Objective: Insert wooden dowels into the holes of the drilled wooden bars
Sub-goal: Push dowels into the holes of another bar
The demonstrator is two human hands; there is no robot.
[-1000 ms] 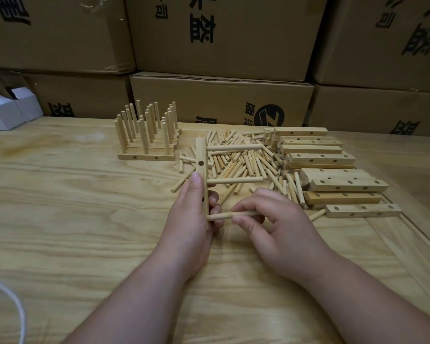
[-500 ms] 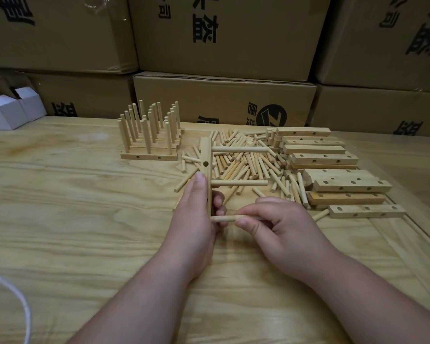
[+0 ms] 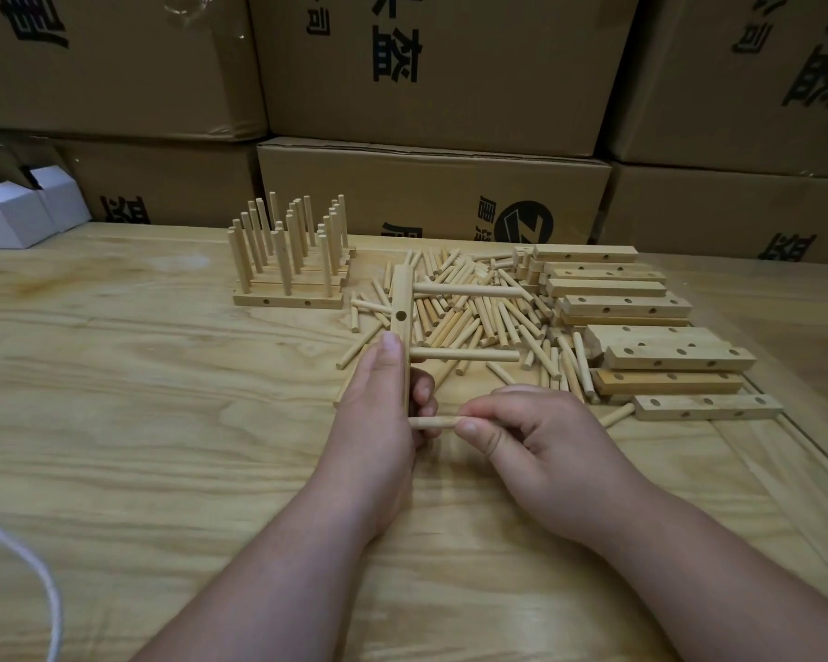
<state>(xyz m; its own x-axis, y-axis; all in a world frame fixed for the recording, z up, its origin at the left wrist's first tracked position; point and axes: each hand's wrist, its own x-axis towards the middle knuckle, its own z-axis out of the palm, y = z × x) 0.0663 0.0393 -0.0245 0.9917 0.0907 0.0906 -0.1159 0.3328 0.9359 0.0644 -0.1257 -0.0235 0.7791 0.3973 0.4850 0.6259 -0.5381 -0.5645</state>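
Right hand (image 3: 541, 437) has pushed its dowel (image 3: 433, 422) further in over the last second: less bare wood shows between the fingertips and the bar (image 3: 402, 327), and the hand sits closer to it. Dowel lies across the view, long axis left-right, near end pinched between right thumb and forefinger, far end meeting the bar's side at its nearest hole. Bar runs away from the person, long axis near-far, on edge, so dowel and bar are square to each other. Left hand (image 3: 383, 413) grips the bar's near end, thumb along the top, fingers curled round the far side. Two dowels already seated higher up: upper dowel (image 3: 467, 291) and middle dowel (image 3: 464, 355), both sticking out to the right; one open hole (image 3: 401, 315) shows between them. Judgement: next move is a straight push leftward along the dowel's axis, right hand does it, left just braces. Can't see the hole being filled, left hand covers it, so seating depth is a guess. Beyond the bar: loose dowel pile (image 3: 479, 312), stack of unfilled bars (image 3: 641, 327) to the right, finished peg rack (image 3: 290, 260) to the left, all on the wooden table (image 3: 139, 398). Cartons (image 3: 426, 198) behind; white cord (image 3: 29, 570) cut off lower left.
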